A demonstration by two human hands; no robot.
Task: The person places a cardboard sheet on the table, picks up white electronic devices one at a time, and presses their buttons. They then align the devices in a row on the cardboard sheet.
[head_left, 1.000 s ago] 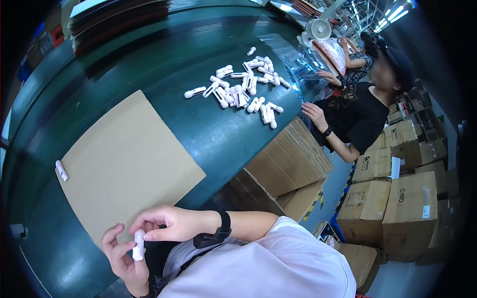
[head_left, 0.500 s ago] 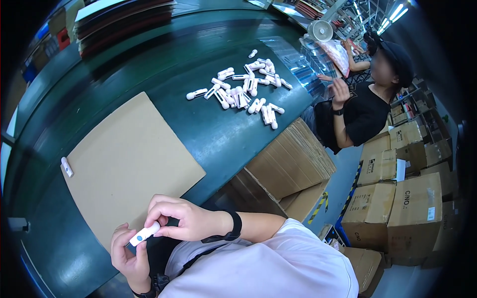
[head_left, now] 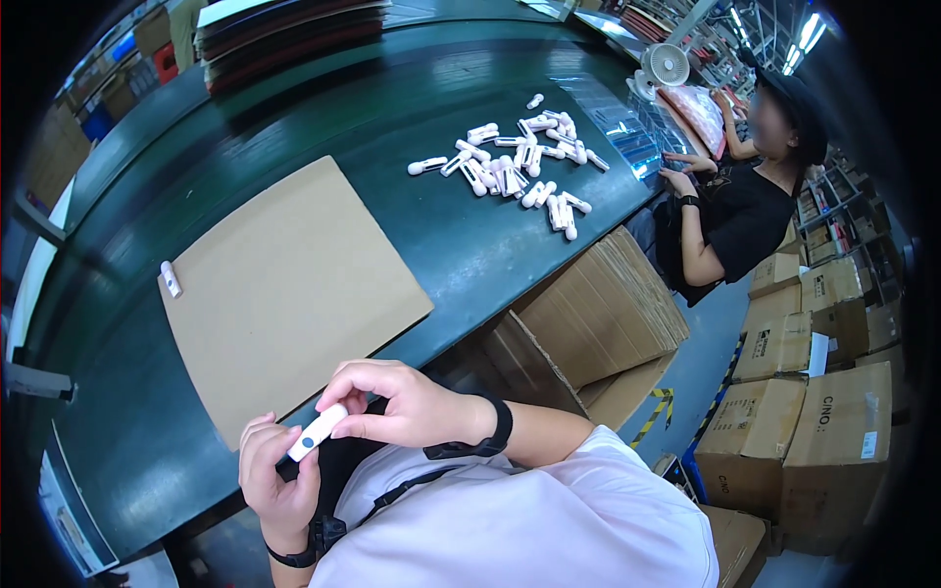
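Head view: two hands [head_left: 277, 475] [head_left: 407, 407] hold one white device [head_left: 318, 432] near one cardboard sheet [head_left: 294, 294].

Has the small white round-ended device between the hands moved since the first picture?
Yes: the white device has turned, its rounded end swinging right. It roughly parallels the lower right edge of the tan cardboard sheet; before, it stood steeper.

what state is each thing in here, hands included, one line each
white device in hand, tilted, round blue spot showing
left hand, fingers closed on its lower end
right hand, fingers pinching its upper end
cardboard sheet, lying flat
lone white device, lying at the sheet's left corner
loose white devices, lying scattered
ceiling lights, lit
fan, upright, spinning or not unclear
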